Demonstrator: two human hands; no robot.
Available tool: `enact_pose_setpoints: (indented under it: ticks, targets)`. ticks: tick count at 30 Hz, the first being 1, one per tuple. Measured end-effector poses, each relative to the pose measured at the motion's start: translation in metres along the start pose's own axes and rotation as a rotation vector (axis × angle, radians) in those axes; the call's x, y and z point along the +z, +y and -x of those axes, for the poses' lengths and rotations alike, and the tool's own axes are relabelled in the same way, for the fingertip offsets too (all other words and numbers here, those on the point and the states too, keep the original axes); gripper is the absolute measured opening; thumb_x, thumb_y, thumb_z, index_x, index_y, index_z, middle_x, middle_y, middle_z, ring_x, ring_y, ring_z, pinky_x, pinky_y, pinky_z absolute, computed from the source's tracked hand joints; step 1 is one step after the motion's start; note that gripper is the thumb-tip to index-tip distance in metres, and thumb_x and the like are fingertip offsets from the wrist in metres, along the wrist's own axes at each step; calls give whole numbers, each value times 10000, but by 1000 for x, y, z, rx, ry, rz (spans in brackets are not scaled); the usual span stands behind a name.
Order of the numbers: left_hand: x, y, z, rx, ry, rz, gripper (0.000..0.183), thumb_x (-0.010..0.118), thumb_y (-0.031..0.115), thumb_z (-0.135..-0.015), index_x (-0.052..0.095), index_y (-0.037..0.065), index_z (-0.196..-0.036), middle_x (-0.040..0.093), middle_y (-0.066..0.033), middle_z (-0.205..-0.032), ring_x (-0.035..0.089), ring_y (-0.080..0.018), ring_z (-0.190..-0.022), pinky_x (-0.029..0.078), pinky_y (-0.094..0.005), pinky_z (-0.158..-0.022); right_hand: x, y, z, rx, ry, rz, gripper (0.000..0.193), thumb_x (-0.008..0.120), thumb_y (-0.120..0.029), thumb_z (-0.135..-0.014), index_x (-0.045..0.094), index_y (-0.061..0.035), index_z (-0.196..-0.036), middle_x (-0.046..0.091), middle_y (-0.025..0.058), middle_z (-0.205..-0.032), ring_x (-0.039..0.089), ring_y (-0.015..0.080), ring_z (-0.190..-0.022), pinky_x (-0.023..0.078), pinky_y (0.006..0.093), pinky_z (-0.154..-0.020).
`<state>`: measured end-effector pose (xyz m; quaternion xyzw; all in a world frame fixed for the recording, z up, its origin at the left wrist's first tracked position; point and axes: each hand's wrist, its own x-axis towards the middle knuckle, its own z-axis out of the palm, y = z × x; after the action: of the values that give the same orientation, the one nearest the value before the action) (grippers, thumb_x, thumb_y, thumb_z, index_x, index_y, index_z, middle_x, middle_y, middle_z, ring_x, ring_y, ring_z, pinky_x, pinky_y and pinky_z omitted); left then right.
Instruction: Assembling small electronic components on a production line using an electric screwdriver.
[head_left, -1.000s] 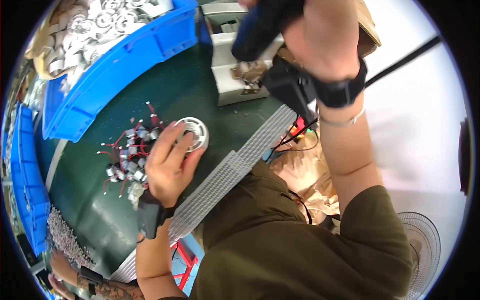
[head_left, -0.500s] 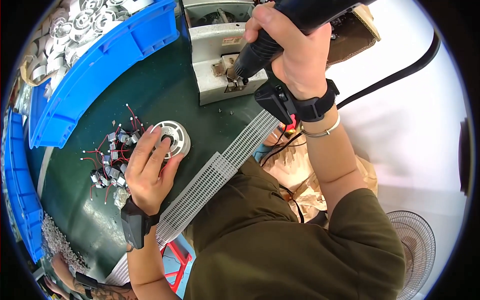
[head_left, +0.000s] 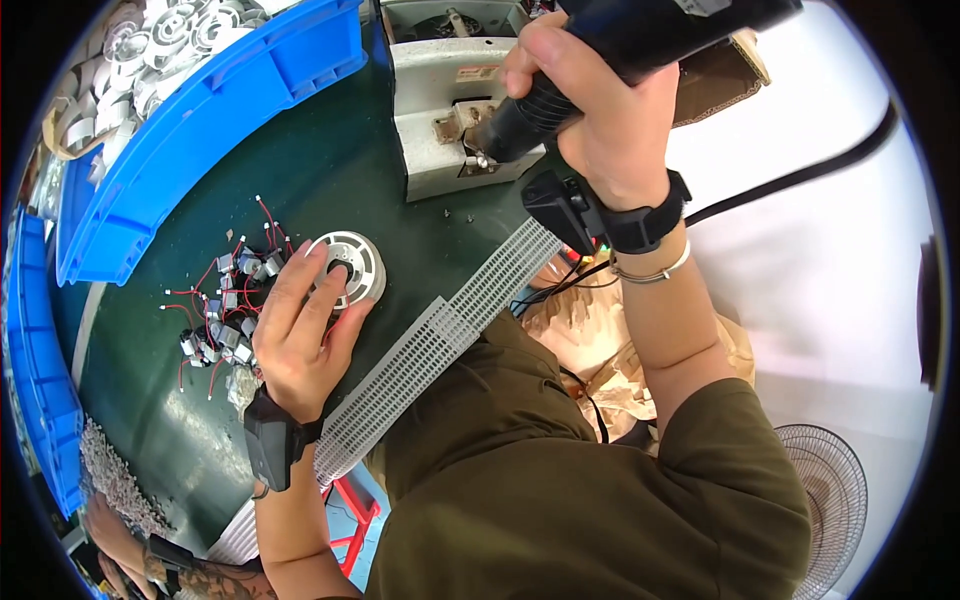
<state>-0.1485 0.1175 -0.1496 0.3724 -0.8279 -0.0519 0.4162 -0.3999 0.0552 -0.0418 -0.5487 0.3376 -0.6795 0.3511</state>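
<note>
My right hand is wrapped round a black electric screwdriver. The tool leans down to the left, its tip at the small metal outlet of a white screw feeder. On the green table my left hand grips a round white plastic housing, thumb at its near side and fingers over its top. A dark part sits in the middle of that housing, partly hidden by the fingers. Beside my left hand lies a pile of small motors with red wires.
A blue bin of white plastic parts stands at the far left, with another blue bin nearer. Small pale pieces lie in a heap by another person's arm. White mesh runs along the table's edge. A fan stands at right.
The screwdriver has tilted flatter, its tip still at the feeder, and my right hand has shifted slightly right. My left hand stays on the housing. The other person's hand has moved up.
</note>
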Motion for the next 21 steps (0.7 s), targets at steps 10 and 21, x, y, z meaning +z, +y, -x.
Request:
enact_pose_setpoints:
  ticks: [10,21]
  targets:
    - [4,1,2,-41,81,0,341,828,110,-628,664,23,-914,583,-189,-1130,656,-312,-839,563,-344,-658,67,-33,12,123,-210,-325,491,634,15,-777,402,69,-1206,585,86,-670,568,178,-547,476,290,-552]
    - [5,5,5,-70,92,23,325,817,138,-642,664,30,-907,585,-162,-1125,642,-260,-760,544,-320,-610,96,-21,16,221,-310,-261,466,647,63,-753,430,79,-1165,607,41,-696,578,101,-593,470,236,-569]
